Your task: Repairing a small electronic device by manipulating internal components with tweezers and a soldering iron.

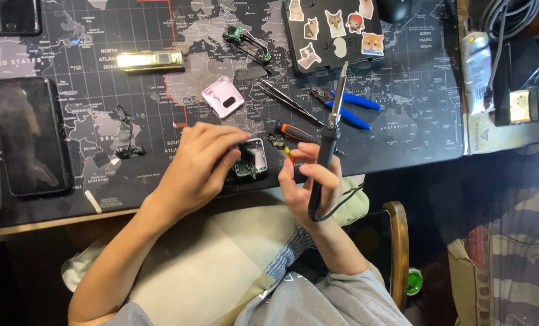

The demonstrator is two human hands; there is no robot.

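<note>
a black phone (31, 136) lies left, blue-handled pliers (348, 108) right.

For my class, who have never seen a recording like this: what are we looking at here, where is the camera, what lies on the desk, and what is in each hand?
This is one picture from a camera worn on a person's head, looking down at their own two bare hands; no machine is involved. The left hand steadies a small opened device with its circuit board showing, at the front edge of a dark world-map desk mat. The right hand grips a soldering iron, its metal tip pointing up and away from the device. On the mat lie a pink square cover, tweezers, blue-handled pliers, an orange-handled screwdriver, a small green circuit part, a gold-coloured bar and a dark case with animal stickers. A dark phone lies at the left.
</note>
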